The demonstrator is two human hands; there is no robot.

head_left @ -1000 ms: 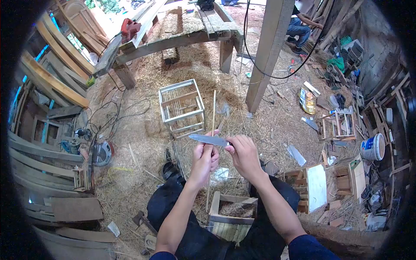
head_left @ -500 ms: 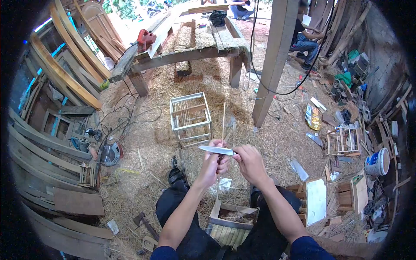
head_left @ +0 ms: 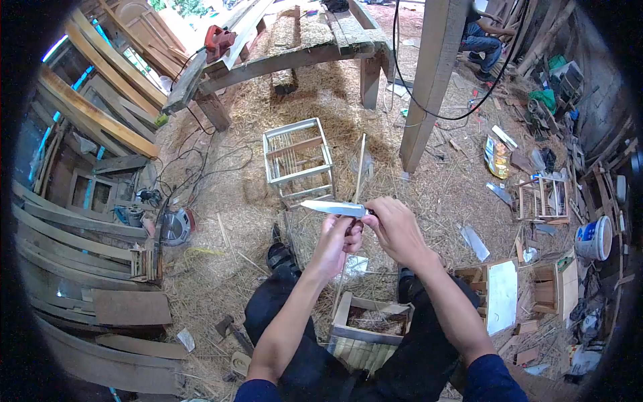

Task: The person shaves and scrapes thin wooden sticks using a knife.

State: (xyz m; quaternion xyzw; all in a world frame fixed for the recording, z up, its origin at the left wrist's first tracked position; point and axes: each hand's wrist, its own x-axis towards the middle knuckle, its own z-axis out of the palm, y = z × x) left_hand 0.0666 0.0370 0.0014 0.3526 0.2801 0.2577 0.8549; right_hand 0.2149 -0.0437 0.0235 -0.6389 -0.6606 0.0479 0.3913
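Note:
A thin wooden stick (head_left: 362, 161) runs up and away from between my knees, and my left hand (head_left: 337, 242) is closed round its middle. My right hand (head_left: 394, 228) grips the handle of a knife (head_left: 331, 208). The blade points left and lies across the stick just above my left fingers. Most of the handle is hidden in my right hand. Beyond my hands, a small wooden frame with thin rods (head_left: 298, 157) stands on the floor. Between my legs is a low wooden piece with slats (head_left: 358, 352).
A wooden workbench (head_left: 288, 63) with a red tool (head_left: 218, 41) stands ahead, beside a post (head_left: 435, 80) and hanging cable. A seated person (head_left: 483, 43) is at the upper right. A circular saw (head_left: 177, 226) lies left, a bucket (head_left: 594, 239) right. Straw-like shavings cover the floor.
The view has shifted, tilting up and then back down. Both hands stay together at the stick, with the blade still across it; the stick leans slightly more to the right.

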